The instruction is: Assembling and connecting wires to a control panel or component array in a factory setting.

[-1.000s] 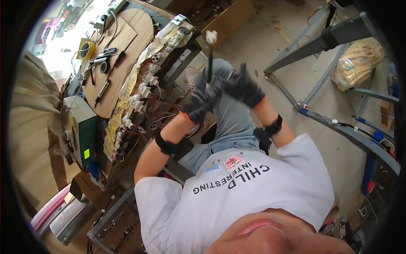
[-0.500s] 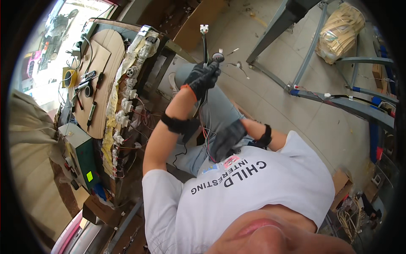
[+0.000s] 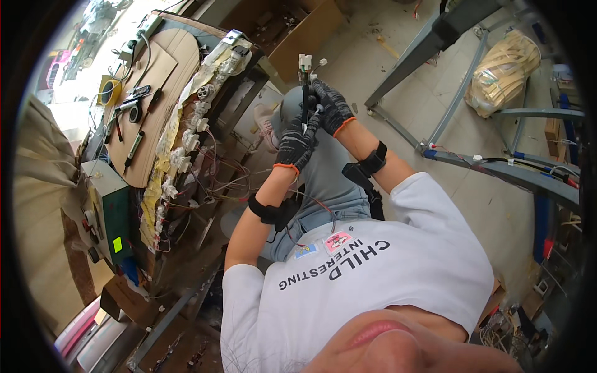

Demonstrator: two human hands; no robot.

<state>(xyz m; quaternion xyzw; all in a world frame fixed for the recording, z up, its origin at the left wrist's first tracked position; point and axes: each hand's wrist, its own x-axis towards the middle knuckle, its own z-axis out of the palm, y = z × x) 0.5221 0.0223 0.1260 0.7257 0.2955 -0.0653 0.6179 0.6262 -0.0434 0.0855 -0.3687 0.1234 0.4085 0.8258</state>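
A wire harness in black sleeving stands up over my knee, with white plug connectors at its far end. My left hand, in a dark knit glove with an orange cuff, is closed round its lower part. My right hand, gloved the same way, is closed against the harness just to the right and farther out. A small light-coloured end shows between the two hands. Thin loose wires trail back from my hands toward my lap. The right fingertips are partly hidden behind the harness.
At left, a workbench carries cardboard, yellow tape, pens and a row of white connectors. A green box is nearer. Grey metal frames stand at right, by a bundle of tan strips. A cardboard box lies ahead.
My right hand has risen from my lap to the harness beside my left hand. The left hand has lowered slightly toward me, and the loose wire ends at the top are gathered closer.
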